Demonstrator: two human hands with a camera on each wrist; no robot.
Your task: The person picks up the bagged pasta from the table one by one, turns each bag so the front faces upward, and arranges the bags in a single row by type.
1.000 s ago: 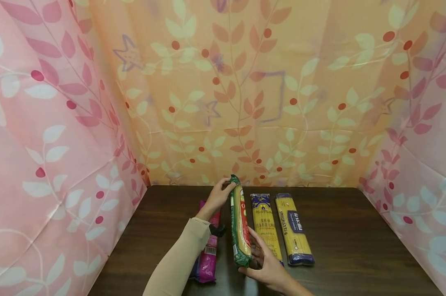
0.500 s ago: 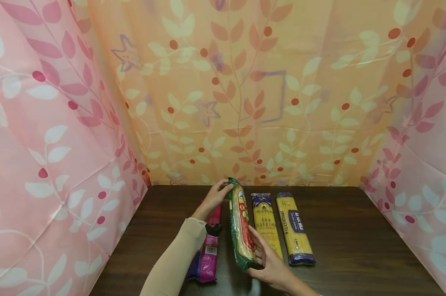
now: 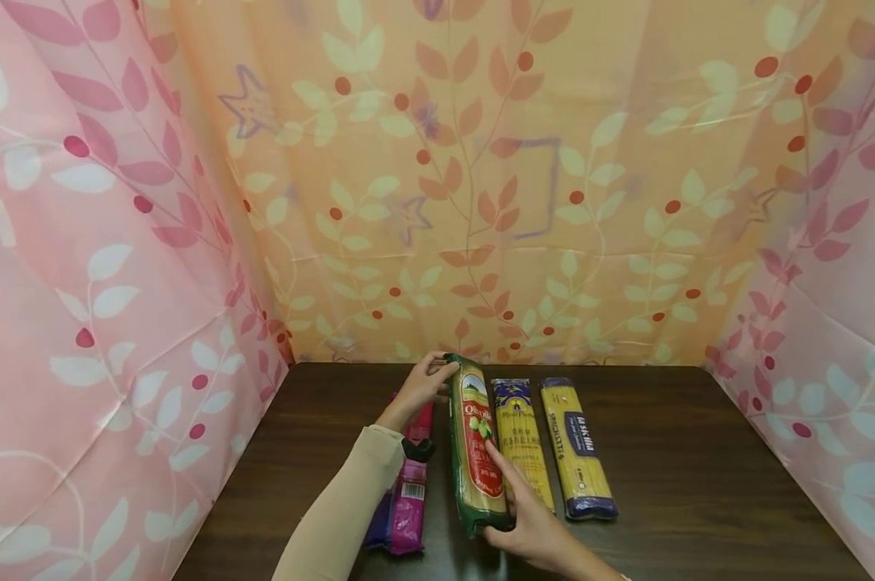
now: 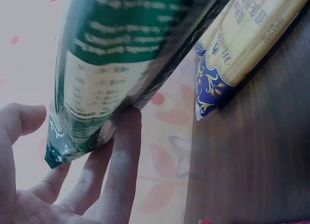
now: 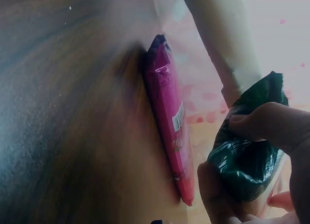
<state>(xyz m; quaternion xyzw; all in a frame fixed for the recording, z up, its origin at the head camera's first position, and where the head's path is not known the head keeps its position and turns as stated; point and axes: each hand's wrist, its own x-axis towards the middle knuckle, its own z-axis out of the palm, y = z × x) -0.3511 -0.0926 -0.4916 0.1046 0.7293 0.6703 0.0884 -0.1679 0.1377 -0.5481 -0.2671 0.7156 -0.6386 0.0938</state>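
Note:
Both hands hold a green-ended spaghetti pack (image 3: 474, 440) with a red label, raised at a slant over the table. My left hand (image 3: 421, 389) is at its far end; in the left wrist view, fingers (image 4: 123, 161) lie against the printed back of the pack. At the near end my right hand (image 3: 528, 524) grips it, and the right wrist view shows the thumb (image 5: 264, 120) pressed on the crumpled green wrapper (image 5: 247, 166). Beneath my left forearm lies a magenta pack (image 3: 408, 508), partly hidden by the sleeve.
Right of the held pack, a yellow pasta pack (image 3: 522, 444) with a blue top lies on the dark wooden table (image 3: 684, 468). Beside it is another spaghetti pack (image 3: 578, 448) with purple ends. Patterned curtains (image 3: 481, 202) enclose the table at the back and sides.
The held spaghetti pack has turned about its length, so its red label now faces up. Its near end has shifted slightly right with my right hand. The packs on the table stay put.

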